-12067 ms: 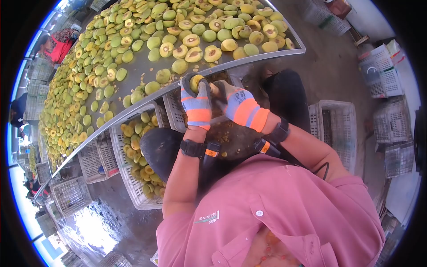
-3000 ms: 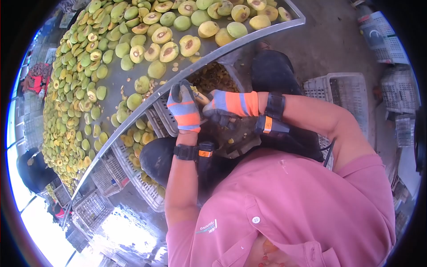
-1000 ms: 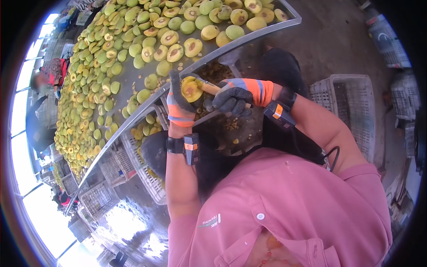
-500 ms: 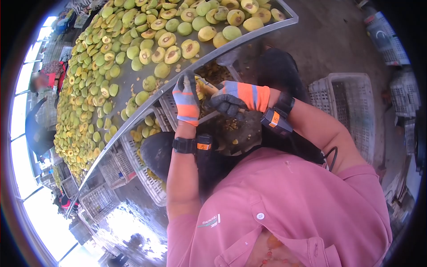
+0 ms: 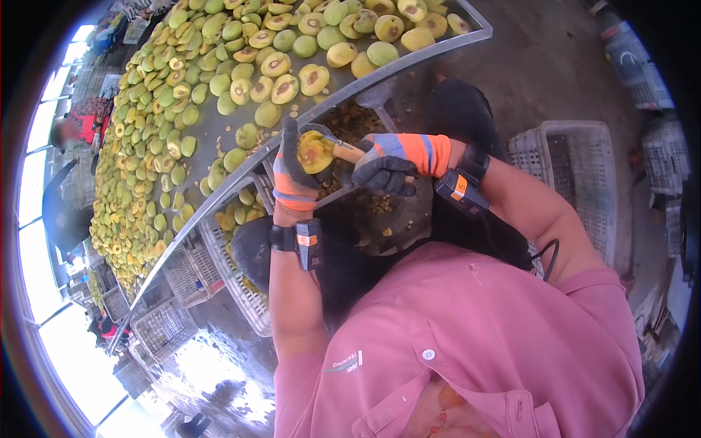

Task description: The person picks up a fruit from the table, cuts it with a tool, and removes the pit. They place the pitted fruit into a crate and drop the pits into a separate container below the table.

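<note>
My left hand point(image 5: 293, 169), in a grey, blue and orange glove, cups a halved yellow-green fruit point(image 5: 314, 150) with its cut face turned up toward me. My right hand point(image 5: 388, 163), gloved the same way, grips a tool with a wooden handle point(image 5: 348, 150) whose tip is pressed into the fruit half. Both hands are just below the metal rim of the table point(image 5: 409, 62). Black bands with orange tags sit on both wrists.
The long table carries several whole and halved green-yellow fruits point(image 5: 219, 80). Under its edge stand white plastic crates, one with fruit halves point(image 5: 234, 219) and one with brown pits point(image 5: 350, 120). An empty crate point(image 5: 566, 153) stands at right. A person in red point(image 5: 77, 131) works at the far left.
Half a second ago my left glove's back faced me and hid the fruit; now the hand has turned, showing the cut face with the tool in it.
</note>
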{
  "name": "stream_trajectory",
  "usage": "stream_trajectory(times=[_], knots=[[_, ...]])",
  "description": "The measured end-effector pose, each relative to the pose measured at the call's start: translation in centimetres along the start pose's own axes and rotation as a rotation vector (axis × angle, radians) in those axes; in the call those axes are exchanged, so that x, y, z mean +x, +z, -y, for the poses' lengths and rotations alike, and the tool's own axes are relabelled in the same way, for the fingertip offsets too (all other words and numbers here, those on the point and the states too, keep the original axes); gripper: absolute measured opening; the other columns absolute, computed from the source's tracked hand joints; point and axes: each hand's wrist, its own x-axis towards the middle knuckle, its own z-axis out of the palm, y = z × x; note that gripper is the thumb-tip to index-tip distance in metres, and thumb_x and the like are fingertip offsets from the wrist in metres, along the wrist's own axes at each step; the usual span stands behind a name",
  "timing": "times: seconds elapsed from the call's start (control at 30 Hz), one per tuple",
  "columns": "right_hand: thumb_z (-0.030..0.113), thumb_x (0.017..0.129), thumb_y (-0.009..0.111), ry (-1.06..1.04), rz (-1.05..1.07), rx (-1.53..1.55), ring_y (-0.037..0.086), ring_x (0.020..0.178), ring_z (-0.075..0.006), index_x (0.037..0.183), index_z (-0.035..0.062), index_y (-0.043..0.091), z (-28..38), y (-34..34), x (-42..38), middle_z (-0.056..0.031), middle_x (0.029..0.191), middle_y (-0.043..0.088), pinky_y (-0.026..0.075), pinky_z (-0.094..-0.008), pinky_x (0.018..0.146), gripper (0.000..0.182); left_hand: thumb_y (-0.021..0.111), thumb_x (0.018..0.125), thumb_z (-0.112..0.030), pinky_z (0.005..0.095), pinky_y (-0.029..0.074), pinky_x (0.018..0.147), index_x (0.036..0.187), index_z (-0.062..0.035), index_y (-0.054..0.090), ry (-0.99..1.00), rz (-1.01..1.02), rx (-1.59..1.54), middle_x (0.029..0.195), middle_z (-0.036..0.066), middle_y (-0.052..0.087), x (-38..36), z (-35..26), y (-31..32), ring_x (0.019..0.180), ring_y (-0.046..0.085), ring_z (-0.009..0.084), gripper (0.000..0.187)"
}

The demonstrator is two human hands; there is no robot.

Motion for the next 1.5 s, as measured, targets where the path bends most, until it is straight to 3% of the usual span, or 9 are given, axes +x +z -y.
stream_trajectory(times=[0.13, 0.33, 0.53, 0.73, 0.83, 1.03, 1.2, 1.3, 1.5], knots=[[0.023, 0.088, 0.060, -0.210, -0.178, -0.448, 0.048, 0.044, -0.0063, 0.077, 0.0083, 0.058, -0.1, -0.3, 0.1, 0.0039, 0.060, 0.050, 0.035, -0.0213, 0.037, 0.018, 0.049, 0.098, -0.032, 0.0296, 0.053, 0.073, 0.107, -0.0015, 0.058, 0.061, -0.056, 0.111, 0.093, 0.007, 0.064, 1.0, 0.6, 0.2, 0.083, 0.062, 0.0172, 0.033], [0.022, 0.084, 0.064, -0.228, -0.361, -0.307, 0.047, 0.043, -0.0081, 0.073, 0.0075, 0.058, -0.7, -0.9, 0.7, 0.0012, 0.059, 0.050, 0.036, -0.0252, 0.036, 0.019, 0.053, 0.095, -0.013, 0.0240, 0.045, 0.071, 0.105, -0.0009, 0.059, 0.449, -0.041, 0.744, 0.093, 0.002, 0.061, 1.7, 2.6, 1.0, 0.082, 0.053, 0.0094, 0.017], [0.022, 0.079, 0.063, -0.073, -0.888, -1.038, 0.057, 0.045, -0.0197, 0.077, -0.0009, 0.059, 0.6, 1.5, 1.2, -0.0099, 0.063, 0.059, 0.043, -0.0316, 0.039, 0.023, 0.055, 0.093, -0.009, 0.0253, 0.046, 0.071, 0.098, 0.0019, 0.060, 0.312, -0.106, 0.768, 0.085, 0.005, 0.063, 1.0, 2.1, 1.9, 0.078, 0.055, 0.0108, 0.013], [0.020, 0.076, 0.062, 0.000, -0.959, -1.101, 0.059, 0.047, -0.0266, 0.082, -0.0060, 0.060, 0.5, 1.5, 1.7, -0.0163, 0.066, 0.061, 0.046, -0.0388, 0.042, 0.027, 0.059, 0.091, -0.013, 0.0254, 0.043, 0.067, 0.094, 0.0020, 0.062, 0.179, -0.097, 0.740, 0.079, 0.004, 0.062, 2.3, 3.6, -0.1, 0.074, 0.051, 0.0097, 0.016], [0.019, 0.076, 0.062, -0.088, -0.780, -1.097, 0.062, 0.055, -0.0263, 0.088, -0.0044, 0.061, 0.3, 0.2, 2.0, -0.0161, 0.069, 0.062, 0.048, -0.0380, 0.049, 0.026, 0.059, 0.092, -0.017, 0.0250, 0.043, 0.067, 0.095, 0.0010, 0.063, 0.163, -0.183, 0.503, 0.082, 0.002, 0.061, 2.7, 3.4, 0.0, 0.074, 0.050, 0.0087, 0.019], [0.016, 0.077, 0.062, -0.760, -0.989, -1.179, 0.063, 0.077, -0.0252, 0.098, 0.0010, 0.063, -1.8, -1.7, 4.1, -0.0151, 0.080, 0.065, 0.048, -0.0350, 0.070, 0.026, 0.056, 0.094, -0.022, 0.0248, 0.044, 0.071, 0.102, -0.0006, 0.063, 0.249, -0.254, 0.290, 0.089, 0.002, 0.062, 2.4, 2.3, -0.2, 0.079, 0.054, 0.0082, 0.024], [0.028, 0.084, 0.061, -0.708, -1.164, -1.490, 0.060, 0.084, -0.0388, 0.104, 0.0051, 0.057, -0.8, -0.9, 2.8, -0.0203, 0.087, 0.064, 0.047, -0.0418, 0.075, 0.031, 0.056, 0.094, -0.021, 0.0244, 0.046, 0.076, 0.106, -0.0012, 0.060, 0.301, -0.194, 0.323, 0.094, 0.003, 0.063, 1.9, 1.7, 0.2, 0.086, 0.057, 0.0089, 0.024], [0.032, 0.087, 0.059, -0.552, -1.314, -1.705, 0.060, 0.087, -0.0393, 0.104, 0.0052, 0.054, -0.8, 0.5, 2.7, -0.0195, 0.087, 0.064, 0.047, -0.0442, 0.075, 0.032, 0.058, 0.092, -0.018, 0.0246, 0.045, 0.076, 0.105, -0.0014, 0.061, 0.369, -0.154, 0.426, 0.095, 0.003, 0.062, 1.6, 1.5, 0.5, 0.085, 0.055, 0.0093, 0.021], [0.033, 0.089, 0.058, -1.059, -1.089, -1.741, 0.062, 0.067, -0.0316, 0.096, 0.0053, 0.057, -1.5, 0.0, 3.8, -0.0137, 0.073, 0.063, 0.047, -0.0389, 0.059, 0.029, 0.061, 0.090, -0.014, 0.0249, 0.044, 0.075, 0.100, -0.0017, 0.063, 0.558, -0.074, 0.864, 0.094, 0.003, 0.062, 1.6, 1.0, -0.1, 0.083, 0.054, 0.0098, 0.016]])
